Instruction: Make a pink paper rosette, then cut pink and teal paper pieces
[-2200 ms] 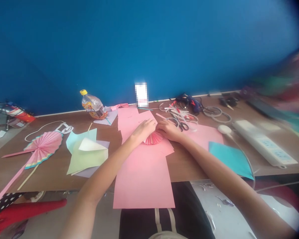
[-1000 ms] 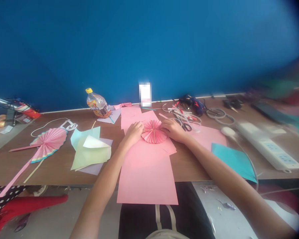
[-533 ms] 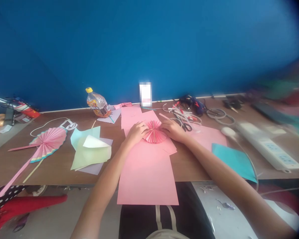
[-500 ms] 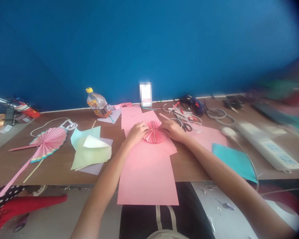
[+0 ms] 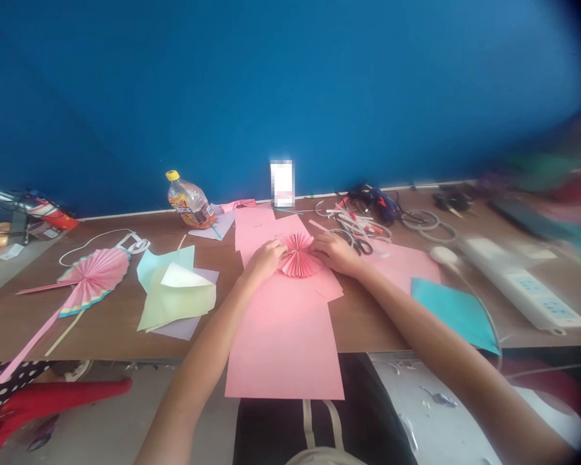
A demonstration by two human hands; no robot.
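Note:
A round pleated pink paper rosette (image 5: pixel 299 257) lies on pink paper sheets (image 5: pixel 285 349) in the middle of the table. My left hand (image 5: pixel 268 258) grips its left edge with curled fingers. On the opposite side, my right hand (image 5: pixel 336 252) pinches the right edge. The pleats fan out from a centre line between the two hands. One large pink sheet hangs over the table's front edge. Just beyond my right hand lie black scissors (image 5: pixel 365 247) among paper strips (image 5: pixel 356 223).
To the left are a pleated fan (image 5: pixel 99 274), green paper (image 5: pixel 181 305) and a yellow-capped bottle (image 5: pixel 193 206). A white power strip (image 5: pixel 527 284), teal paper (image 5: pixel 455 310) and coiled cables (image 5: pixel 423 221) lie right. A pixelated white rectangle (image 5: pixel 283 184) stands at the wall.
Both hands keep their hold on the rosette, with hardly any movement. The view has shifted very slightly, and the hanging pink sheet sits a touch further left.

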